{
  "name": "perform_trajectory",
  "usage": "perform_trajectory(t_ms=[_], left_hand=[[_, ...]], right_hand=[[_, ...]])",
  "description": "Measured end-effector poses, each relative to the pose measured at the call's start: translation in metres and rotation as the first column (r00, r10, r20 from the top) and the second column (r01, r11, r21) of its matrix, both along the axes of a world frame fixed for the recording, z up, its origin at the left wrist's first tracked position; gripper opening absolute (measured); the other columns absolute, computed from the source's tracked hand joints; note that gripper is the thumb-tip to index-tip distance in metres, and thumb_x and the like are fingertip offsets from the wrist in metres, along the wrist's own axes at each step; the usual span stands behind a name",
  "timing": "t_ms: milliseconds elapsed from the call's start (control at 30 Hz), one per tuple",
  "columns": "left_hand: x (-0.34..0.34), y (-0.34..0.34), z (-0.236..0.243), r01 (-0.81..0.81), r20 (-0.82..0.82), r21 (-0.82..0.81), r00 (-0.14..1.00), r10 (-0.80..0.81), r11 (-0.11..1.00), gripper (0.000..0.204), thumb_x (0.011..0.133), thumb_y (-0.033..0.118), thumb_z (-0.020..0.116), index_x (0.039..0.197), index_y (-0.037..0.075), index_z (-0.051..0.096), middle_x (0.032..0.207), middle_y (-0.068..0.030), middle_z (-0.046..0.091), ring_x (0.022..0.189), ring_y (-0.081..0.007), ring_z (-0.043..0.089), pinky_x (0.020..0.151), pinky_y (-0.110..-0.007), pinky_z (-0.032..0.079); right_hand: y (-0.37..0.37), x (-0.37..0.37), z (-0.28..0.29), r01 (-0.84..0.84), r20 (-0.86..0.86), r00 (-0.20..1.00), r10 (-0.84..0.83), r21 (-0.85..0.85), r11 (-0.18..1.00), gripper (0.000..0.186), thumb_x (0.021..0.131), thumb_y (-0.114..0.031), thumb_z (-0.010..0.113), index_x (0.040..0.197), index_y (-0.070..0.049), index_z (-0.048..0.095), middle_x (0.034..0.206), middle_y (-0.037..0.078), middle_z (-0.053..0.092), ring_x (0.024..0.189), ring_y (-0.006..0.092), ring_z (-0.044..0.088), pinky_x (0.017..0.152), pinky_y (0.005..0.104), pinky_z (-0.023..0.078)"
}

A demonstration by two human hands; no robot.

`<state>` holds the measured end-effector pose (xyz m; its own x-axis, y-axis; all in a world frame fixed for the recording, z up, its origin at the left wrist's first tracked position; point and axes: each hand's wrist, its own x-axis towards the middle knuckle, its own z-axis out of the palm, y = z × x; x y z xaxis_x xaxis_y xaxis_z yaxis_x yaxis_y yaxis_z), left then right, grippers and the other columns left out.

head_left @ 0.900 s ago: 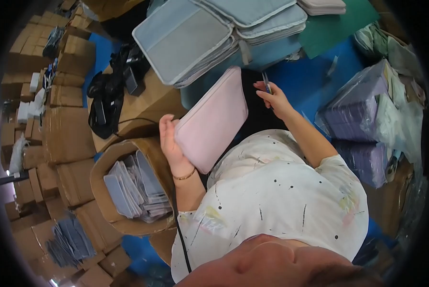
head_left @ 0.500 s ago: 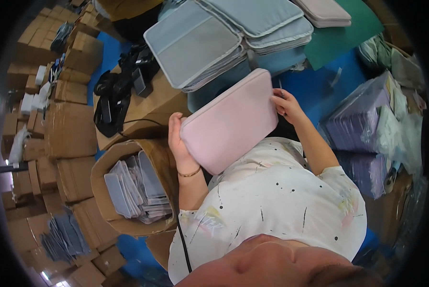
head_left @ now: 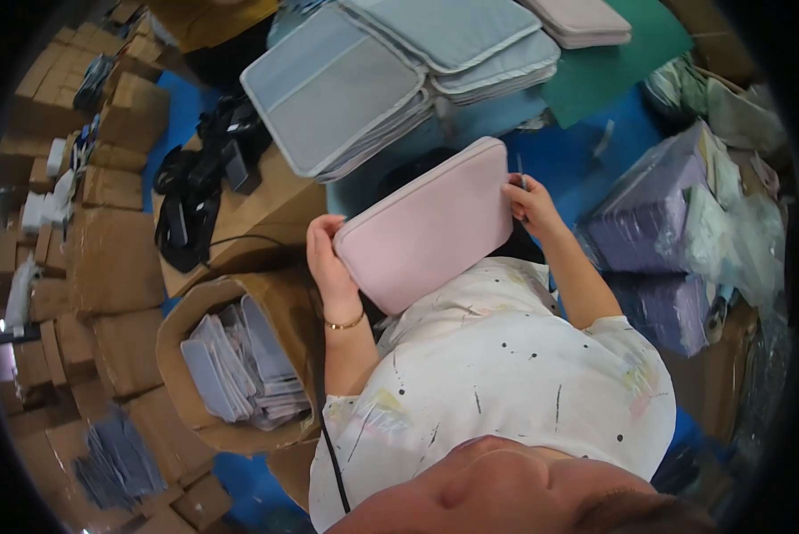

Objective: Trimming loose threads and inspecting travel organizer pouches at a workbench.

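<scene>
A pale pink zippered laptop sleeve is held up, tilted, in front of my chest. My left hand grips its left end, with the thumb behind it and the fingers curled at the edge. At the opposite end, my right hand pinches the right edge. A thin, dark, pointed tool sticks up from the fingers of that hand; its kind is too small to make out. Just beyond the sleeve are stacks of grey-blue zippered sleeves, and farther right lies a small pile of pink sleeves.
An open cardboard box with several sleeves stands to my left. Behind it, a carton holds black straps and devices. Purple sleeves in plastic are stacked on the right. A green sheet lies on the far side. Cardboard boxes fill the left.
The pink sleeve has turned slightly, its zippered upper edge now facing me more. The thin tool in my right hand now shows. The surroundings have shifted left in view.
</scene>
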<state>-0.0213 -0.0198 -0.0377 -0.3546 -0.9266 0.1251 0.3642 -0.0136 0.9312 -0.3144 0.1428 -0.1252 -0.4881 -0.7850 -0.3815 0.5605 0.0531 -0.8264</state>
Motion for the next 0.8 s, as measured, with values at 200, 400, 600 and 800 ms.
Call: perform_trajectory(t_ms=[200, 400, 600, 800], left_hand=[[0.003, -0.001, -0.014, 0.215, -0.077, -0.071, 0.972, -0.22, 0.974, 0.031, 0.083, 0.01, 0.067, 0.109, -0.001, 0.053, 0.112, -0.0121, 0.057, 0.104, -0.0186, 0.054, 0.094, -0.031, 0.041], [0.003, 0.001, -0.014, 0.236, 0.036, 0.085, 0.97, -0.239, 0.968, 0.031, 0.084, 0.001, 0.063, 0.113, -0.002, 0.053, 0.123, -0.0212, 0.056, 0.112, -0.0246, 0.054, 0.099, -0.035, 0.041], [0.015, -0.005, -0.018, 0.274, 0.001, 0.055, 0.962, -0.274, 0.96, 0.03, 0.085, -0.002, 0.059, 0.114, -0.002, 0.053, 0.115, -0.0229, 0.06, 0.108, -0.0277, 0.058, 0.097, -0.038, 0.044], [0.0, -0.01, -0.012, 0.324, -0.268, 0.05, 0.915, -0.3, 0.945, 0.027, 0.088, 0.001, 0.054, 0.115, -0.001, 0.053, 0.12, -0.0258, 0.056, 0.113, -0.0312, 0.055, 0.099, -0.042, 0.043]], right_hand=[[0.0, -0.001, -0.003, -0.005, 0.006, 1.0, 0.005, 0.002, 1.0, 0.028, 0.078, -0.013, 0.073, 0.099, -0.005, 0.057, 0.064, -0.003, 0.05, 0.046, 0.0051, 0.04, 0.043, 0.0217, 0.027], [0.005, -0.005, 0.001, 0.01, 0.012, 1.0, -0.01, 0.012, 1.0, 0.03, 0.077, -0.013, 0.074, 0.1, -0.005, 0.057, 0.066, -0.003, 0.052, 0.046, 0.0049, 0.041, 0.043, 0.0211, 0.028], [0.027, -0.021, 0.015, -0.282, -0.205, 0.942, 0.265, -0.061, 0.957, 0.031, 0.071, -0.011, 0.078, 0.095, -0.006, 0.06, 0.071, -0.003, 0.056, 0.049, 0.0044, 0.043, 0.044, 0.0206, 0.032], [0.037, -0.035, 0.034, -0.403, -0.383, 0.841, 0.383, 0.032, 0.915, 0.031, 0.067, -0.014, 0.08, 0.093, -0.007, 0.063, 0.067, -0.005, 0.054, 0.05, 0.0044, 0.044, 0.044, 0.0199, 0.033]])
